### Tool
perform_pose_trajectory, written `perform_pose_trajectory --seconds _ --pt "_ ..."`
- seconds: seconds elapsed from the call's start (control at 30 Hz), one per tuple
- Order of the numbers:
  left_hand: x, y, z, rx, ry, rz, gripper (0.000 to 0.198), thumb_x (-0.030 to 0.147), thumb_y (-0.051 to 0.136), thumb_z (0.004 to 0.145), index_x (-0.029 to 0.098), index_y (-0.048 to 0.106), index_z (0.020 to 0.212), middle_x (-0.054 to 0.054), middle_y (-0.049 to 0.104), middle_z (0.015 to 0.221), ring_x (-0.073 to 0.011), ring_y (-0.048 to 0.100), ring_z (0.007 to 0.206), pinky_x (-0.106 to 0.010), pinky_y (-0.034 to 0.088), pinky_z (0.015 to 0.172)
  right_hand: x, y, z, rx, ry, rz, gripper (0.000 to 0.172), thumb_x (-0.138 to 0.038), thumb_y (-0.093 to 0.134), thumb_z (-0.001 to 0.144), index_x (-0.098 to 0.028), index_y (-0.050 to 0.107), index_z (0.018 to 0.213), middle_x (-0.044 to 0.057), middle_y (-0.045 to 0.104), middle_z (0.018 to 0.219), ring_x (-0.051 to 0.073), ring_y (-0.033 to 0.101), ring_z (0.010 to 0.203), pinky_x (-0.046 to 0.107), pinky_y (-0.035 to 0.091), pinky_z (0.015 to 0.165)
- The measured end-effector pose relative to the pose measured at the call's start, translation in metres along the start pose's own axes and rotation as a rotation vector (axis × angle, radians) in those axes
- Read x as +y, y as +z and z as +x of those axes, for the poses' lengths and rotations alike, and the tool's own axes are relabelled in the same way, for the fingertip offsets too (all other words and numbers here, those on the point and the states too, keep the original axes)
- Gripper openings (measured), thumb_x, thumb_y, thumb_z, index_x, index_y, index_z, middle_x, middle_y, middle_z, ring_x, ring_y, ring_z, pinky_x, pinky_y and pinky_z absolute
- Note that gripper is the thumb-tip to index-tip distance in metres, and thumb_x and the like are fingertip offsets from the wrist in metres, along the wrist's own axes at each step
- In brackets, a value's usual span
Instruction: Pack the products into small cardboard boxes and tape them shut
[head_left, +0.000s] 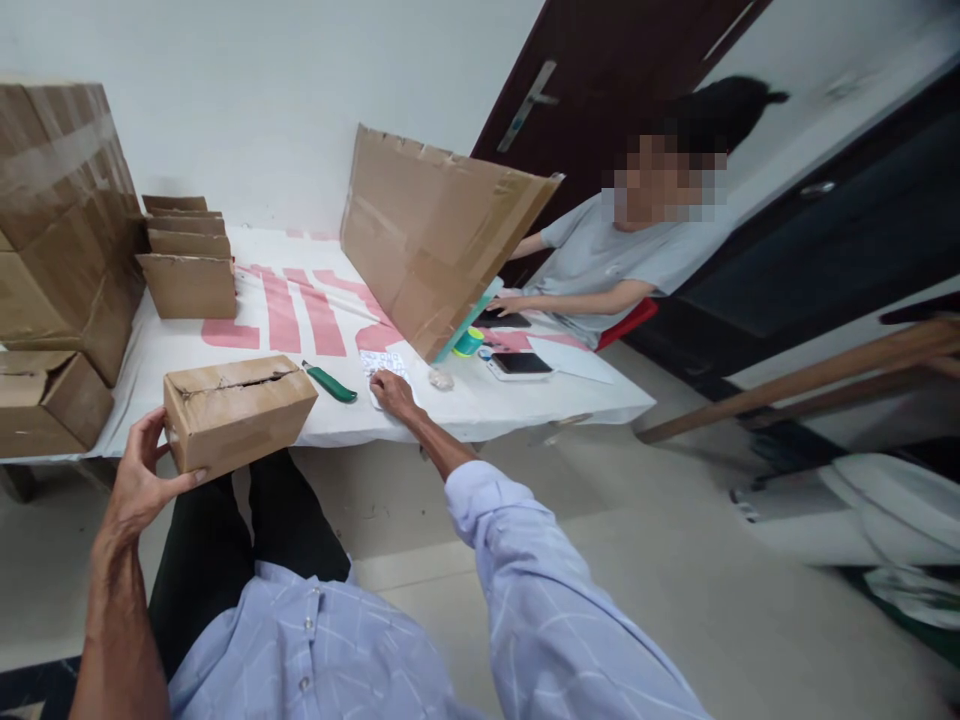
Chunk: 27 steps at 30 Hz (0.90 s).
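Note:
My left hand [144,470] grips the near left end of a small cardboard box [251,428], thumb along its front and fingers behind. The box is tilted at the table's front edge, with a ragged slit along its top seam. My right hand [393,394] rests on a shiny patterned sheet [381,362], which looks like stickers, on the table. Its fingers are curled together at the sheet's near part; whatever is between them is too small to make out. Between the box and my right hand lies a green-handled utility knife [330,383].
Large taped cartons [60,220] and a closed box [52,400] stand at the left, near an open-flapped box [187,285]. A leaning cardboard panel [442,230] separates me from a seated person [615,260]. A green tape roll [469,342] and a phone [521,365] lie at the right.

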<state>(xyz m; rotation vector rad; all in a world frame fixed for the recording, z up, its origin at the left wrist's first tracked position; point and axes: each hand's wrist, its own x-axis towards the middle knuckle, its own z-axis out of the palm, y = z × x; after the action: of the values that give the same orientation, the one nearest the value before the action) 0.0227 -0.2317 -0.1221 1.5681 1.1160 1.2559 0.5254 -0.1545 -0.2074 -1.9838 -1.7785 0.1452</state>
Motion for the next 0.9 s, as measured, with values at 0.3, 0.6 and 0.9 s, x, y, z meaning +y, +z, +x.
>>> perform_pose_trajectory --seconds 0.3,0.6,0.9 --pt "-0.018 -0.009 -0.008 -0.049 -0.048 0.024 0.113 0.043 0.102 0.052 0.025 0.044 0.146 -0.023 0.041 0.166 -0.0419 0.036 0.159 -0.063 0.036 0.126 -0.017 0.001 -0.016 -0.007 -0.017 -0.128 0.025 -0.019 0.049 0.099 -0.017 0.073 0.091 0.017 0.073 0.109 0.025 0.06 0.101 0.032 0.041 0.084" --pt "-0.028 -0.005 -0.013 -0.003 -0.042 -0.064 0.115 0.047 0.102 0.052 0.025 0.043 0.148 -0.022 0.041 0.167 -0.0417 0.034 0.161 -0.061 0.039 0.125 -0.029 -0.012 -0.027 0.053 0.007 -0.097 0.023 -0.018 0.05 0.095 -0.016 0.074 0.098 0.016 0.073 0.108 0.024 0.061 0.091 0.033 0.042 0.079" --pt "0.001 -0.002 -0.015 0.035 0.026 0.037 0.093 0.046 0.096 0.063 0.027 0.047 0.14 -0.021 0.044 0.166 -0.0382 0.038 0.159 -0.052 0.051 0.115 -0.133 -0.027 -0.032 0.071 -0.268 0.398 0.034 -0.041 0.048 0.105 -0.019 0.073 0.107 0.01 0.072 0.11 0.022 0.066 0.102 0.032 0.054 0.084"
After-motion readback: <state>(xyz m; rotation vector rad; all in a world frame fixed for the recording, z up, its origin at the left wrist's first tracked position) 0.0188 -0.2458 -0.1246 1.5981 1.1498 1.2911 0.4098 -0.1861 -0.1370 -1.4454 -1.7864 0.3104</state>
